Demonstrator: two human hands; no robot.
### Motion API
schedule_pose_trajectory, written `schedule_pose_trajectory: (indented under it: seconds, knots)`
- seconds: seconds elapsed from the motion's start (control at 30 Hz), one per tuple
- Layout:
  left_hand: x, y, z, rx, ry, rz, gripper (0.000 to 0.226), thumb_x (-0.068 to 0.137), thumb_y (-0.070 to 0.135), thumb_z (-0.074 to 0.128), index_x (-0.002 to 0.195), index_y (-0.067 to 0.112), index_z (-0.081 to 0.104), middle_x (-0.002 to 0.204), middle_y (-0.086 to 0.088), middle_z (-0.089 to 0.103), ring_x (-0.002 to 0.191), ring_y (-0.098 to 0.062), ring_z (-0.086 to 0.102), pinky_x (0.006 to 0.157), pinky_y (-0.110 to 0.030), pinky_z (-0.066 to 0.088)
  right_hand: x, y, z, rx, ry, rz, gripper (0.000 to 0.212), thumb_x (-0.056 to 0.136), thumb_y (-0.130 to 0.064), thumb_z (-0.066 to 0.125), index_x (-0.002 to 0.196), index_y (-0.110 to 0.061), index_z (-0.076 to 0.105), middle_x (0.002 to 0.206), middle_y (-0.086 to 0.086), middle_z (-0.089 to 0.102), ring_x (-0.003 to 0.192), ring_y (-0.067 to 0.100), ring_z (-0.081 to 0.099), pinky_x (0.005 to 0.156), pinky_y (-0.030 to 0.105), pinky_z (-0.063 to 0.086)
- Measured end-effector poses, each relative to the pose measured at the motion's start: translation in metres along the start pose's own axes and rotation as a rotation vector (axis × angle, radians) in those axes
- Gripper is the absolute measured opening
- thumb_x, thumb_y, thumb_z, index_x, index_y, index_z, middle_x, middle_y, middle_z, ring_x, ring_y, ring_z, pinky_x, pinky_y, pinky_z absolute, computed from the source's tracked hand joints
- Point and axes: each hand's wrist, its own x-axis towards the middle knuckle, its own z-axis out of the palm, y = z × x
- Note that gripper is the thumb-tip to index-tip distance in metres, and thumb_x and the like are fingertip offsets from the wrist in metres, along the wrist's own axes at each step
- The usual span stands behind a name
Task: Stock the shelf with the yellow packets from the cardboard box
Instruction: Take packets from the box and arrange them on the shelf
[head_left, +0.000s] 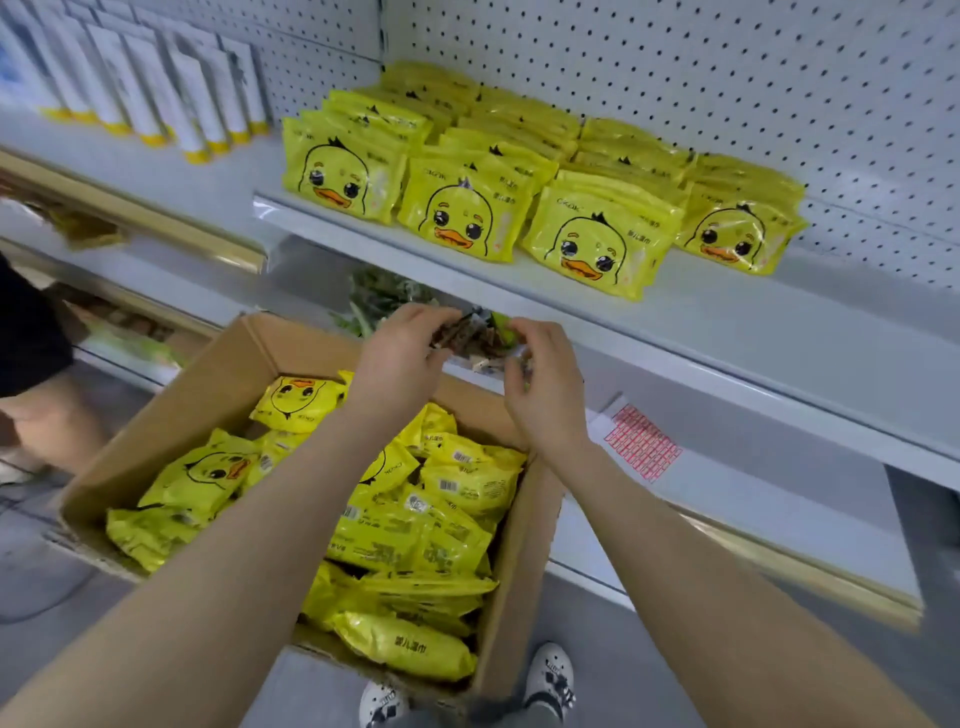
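Observation:
An open cardboard box (171, 415) stands on the floor, holding several yellow duck-face packets (441, 519). On the white shelf (727, 332) above stand rows of the same yellow packets (597, 244). Both hands are raised over the box's far edge, just below the shelf front. My left hand (400, 358) and my right hand (540, 389) together hold a small dark clear-wrapped packet (472, 338) with a green edge, fingers curled round its two ends.
White tubes with yellow caps (156, 98) line the upper left shelf. A red label sheet (641, 449) lies on the lower shelf at right. Another person's legs (36, 395) stand at the left. My shoes (550, 680) are beside the box.

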Motion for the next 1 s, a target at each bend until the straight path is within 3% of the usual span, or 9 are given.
schedule_pose_trajectory:
  seconds: [0.17, 0.23, 0.3, 0.5, 0.57, 0.67, 0.87, 0.93, 1.0]
  knots:
    - [-0.044, -0.059, -0.001, 0.003, -0.04, -0.135, 0.046, 0.081, 0.005, 0.069, 0.124, 0.02, 0.062, 0.122, -0.005, 0.059, 0.091, -0.029, 0.063, 0.072, -0.033, 0.047, -0.031, -0.008, 0.046, -0.044, -0.281, -0.005, 0.041, 0.091, -0.008, 0.054, 0.13, -0.02, 0.05, 0.126, 0.002, 0.047, 0.114, 0.019, 0.047, 0.082, 0.023, 0.032]
    - [-0.06, -0.079, 0.002, 0.006, -0.07, -0.184, 0.048, 0.081, 0.004, 0.069, 0.126, 0.019, 0.061, 0.121, -0.007, 0.059, 0.095, -0.03, 0.061, 0.072, -0.034, 0.047, -0.04, -0.004, 0.063, -0.075, -0.343, 0.009, 0.044, 0.09, -0.011, 0.058, 0.132, -0.018, 0.049, 0.128, 0.004, 0.048, 0.115, 0.023, 0.048, 0.087, 0.031, 0.038]
    - [-0.074, -0.1, 0.007, 0.016, -0.11, -0.253, 0.048, 0.081, 0.005, 0.069, 0.127, 0.017, 0.06, 0.122, -0.009, 0.058, 0.103, -0.031, 0.06, 0.077, -0.038, 0.049, -0.046, 0.003, 0.087, -0.116, -0.438, 0.017, 0.049, 0.088, -0.01, 0.06, 0.135, -0.018, 0.048, 0.127, 0.007, 0.051, 0.114, 0.027, 0.049, 0.09, 0.039, 0.044]
    - [-0.108, -0.154, 0.023, 0.12, -0.292, -0.444, 0.058, 0.081, 0.008, 0.071, 0.135, 0.02, 0.054, 0.134, -0.011, 0.052, 0.116, -0.032, 0.054, 0.091, -0.038, 0.047, -0.031, 0.017, 0.155, -0.332, -0.67, -0.019, 0.069, 0.088, -0.003, 0.059, 0.149, -0.02, 0.032, 0.148, 0.014, 0.036, 0.128, 0.038, 0.041, 0.104, 0.043, 0.037]
    - [-0.113, -0.169, 0.029, 0.152, -0.368, -0.498, 0.059, 0.083, 0.011, 0.068, 0.138, 0.022, 0.05, 0.138, -0.01, 0.049, 0.12, -0.03, 0.051, 0.093, -0.038, 0.046, -0.023, 0.015, 0.177, -0.396, -0.715, -0.001, 0.071, 0.089, -0.006, 0.059, 0.15, -0.023, 0.027, 0.151, 0.014, 0.03, 0.128, 0.04, 0.04, 0.102, 0.045, 0.038]
    - [-0.119, -0.187, 0.04, 0.191, -0.477, -0.559, 0.063, 0.087, 0.019, 0.066, 0.143, 0.026, 0.04, 0.145, -0.007, 0.041, 0.127, -0.028, 0.046, 0.098, -0.038, 0.044, -0.018, 0.015, 0.2, -0.447, -0.757, 0.012, 0.065, 0.093, -0.014, 0.058, 0.149, -0.025, 0.028, 0.14, 0.015, 0.037, 0.121, 0.038, 0.044, 0.093, 0.044, 0.042]
    - [-0.117, -0.198, 0.054, 0.382, -0.668, -0.505, 0.062, 0.089, 0.021, 0.055, 0.146, 0.03, 0.032, 0.155, -0.003, 0.025, 0.144, -0.026, 0.019, 0.114, -0.043, 0.029, -0.029, 0.02, 0.208, -0.276, -0.727, 0.009, 0.061, 0.089, 0.001, 0.057, 0.141, -0.03, 0.046, 0.134, 0.011, 0.051, 0.121, 0.035, 0.048, 0.094, 0.041, 0.044]
    - [-0.116, -0.201, 0.051, 0.455, -0.708, -0.457, 0.063, 0.089, 0.017, 0.052, 0.146, 0.031, 0.029, 0.155, -0.001, 0.024, 0.146, -0.024, 0.015, 0.116, -0.045, 0.021, -0.033, 0.017, 0.198, -0.157, -0.707, 0.098, 0.059, 0.089, -0.004, 0.058, 0.139, -0.033, 0.048, 0.137, 0.007, 0.051, 0.122, 0.03, 0.05, 0.096, 0.038, 0.044]
    - [-0.115, -0.205, 0.045, 0.544, -0.751, -0.415, 0.065, 0.091, 0.012, 0.05, 0.147, 0.032, 0.026, 0.156, 0.0, 0.022, 0.147, -0.022, 0.008, 0.117, -0.05, 0.009, -0.035, 0.014, 0.184, 0.031, -0.745, 0.275, 0.062, 0.088, -0.007, 0.06, 0.137, -0.042, 0.044, 0.144, -0.003, 0.046, 0.111, 0.022, 0.06, 0.089, 0.032, 0.048]
